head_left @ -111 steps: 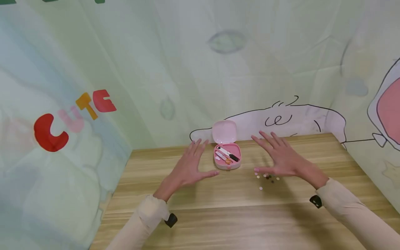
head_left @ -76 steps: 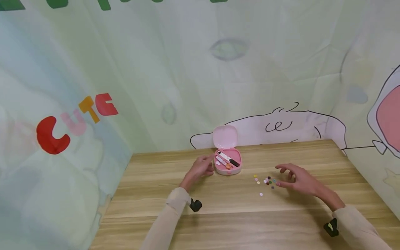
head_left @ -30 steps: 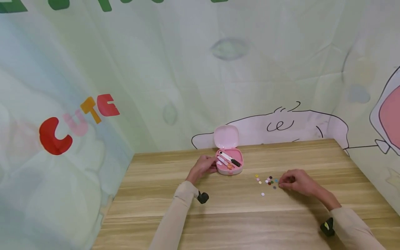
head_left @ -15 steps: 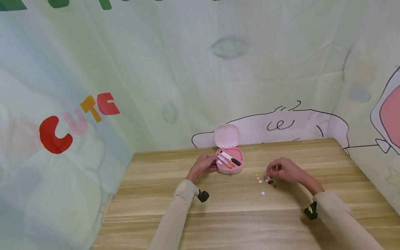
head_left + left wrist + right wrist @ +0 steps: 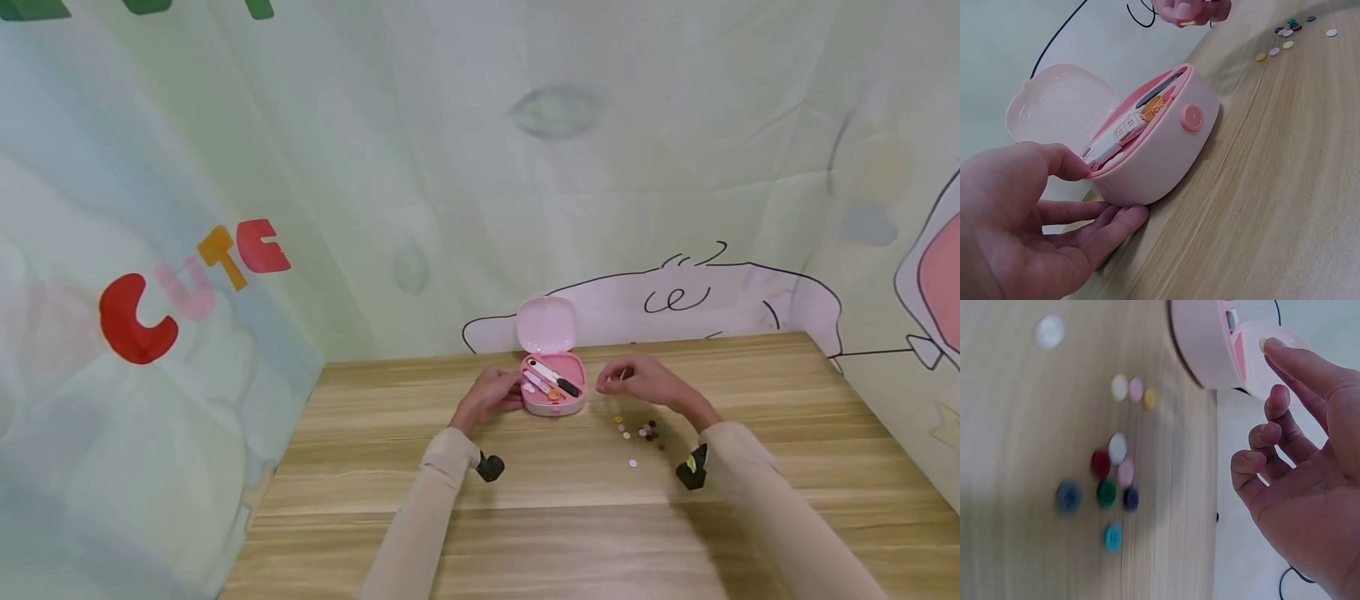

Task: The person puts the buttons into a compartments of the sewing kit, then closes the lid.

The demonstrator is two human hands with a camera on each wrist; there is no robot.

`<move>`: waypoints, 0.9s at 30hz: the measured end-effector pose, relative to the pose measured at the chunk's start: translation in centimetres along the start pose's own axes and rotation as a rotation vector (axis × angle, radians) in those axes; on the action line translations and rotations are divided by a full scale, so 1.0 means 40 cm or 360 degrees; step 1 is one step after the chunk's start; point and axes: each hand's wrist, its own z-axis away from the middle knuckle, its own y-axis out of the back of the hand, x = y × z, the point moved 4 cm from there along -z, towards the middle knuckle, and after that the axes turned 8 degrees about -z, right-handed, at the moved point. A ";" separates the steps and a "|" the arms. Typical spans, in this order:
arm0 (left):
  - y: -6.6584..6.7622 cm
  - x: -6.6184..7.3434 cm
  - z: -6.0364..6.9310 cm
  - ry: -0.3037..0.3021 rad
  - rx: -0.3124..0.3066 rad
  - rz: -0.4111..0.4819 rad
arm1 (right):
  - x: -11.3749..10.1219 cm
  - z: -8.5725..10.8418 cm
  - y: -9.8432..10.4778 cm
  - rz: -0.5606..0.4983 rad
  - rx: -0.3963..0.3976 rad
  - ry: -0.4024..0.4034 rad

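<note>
A pink sewing box (image 5: 555, 410) stands with its lid (image 5: 546, 325) raised. Inside lie a rolled tape measure (image 5: 1127, 129), an orange thimble-like piece (image 5: 1152, 108) and a white-and-black tool (image 5: 553, 377). My left hand (image 5: 486, 398) holds the box's left side, thumb on the rim and fingers low against the outer wall. My right hand (image 5: 647, 383) is in the air just right of the box. Between thumb and index finger it pinches a small pale yellow button (image 5: 1263, 345); its other fingers are loosely bent.
Several loose buttons (image 5: 648, 433) in mixed colours lie on the wooden table (image 5: 540, 542), right of the box. A white button (image 5: 633, 463) lies apart, nearer me. A printed cloth backdrop (image 5: 450, 208) rises behind the table's back edge.
My right hand has gone to the buttons, pinched one, and moved up and left toward the box. My left hand came to the box's left side and has stayed there.
</note>
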 end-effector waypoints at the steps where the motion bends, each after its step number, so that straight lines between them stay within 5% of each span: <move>1: -0.001 0.000 0.000 0.0004 0.0003 0.0004 | 0.001 -0.007 -0.001 -0.0043 0.0002 -0.0026; 15: -0.003 -0.007 -0.007 -0.0001 0.0020 0.0013 | 0.008 -0.081 -0.022 -0.0286 0.0079 -0.0302; 27: 0.000 -0.004 -0.004 -0.0010 -0.0009 0.0019 | 0.018 -0.094 -0.045 -0.0354 0.0104 -0.0349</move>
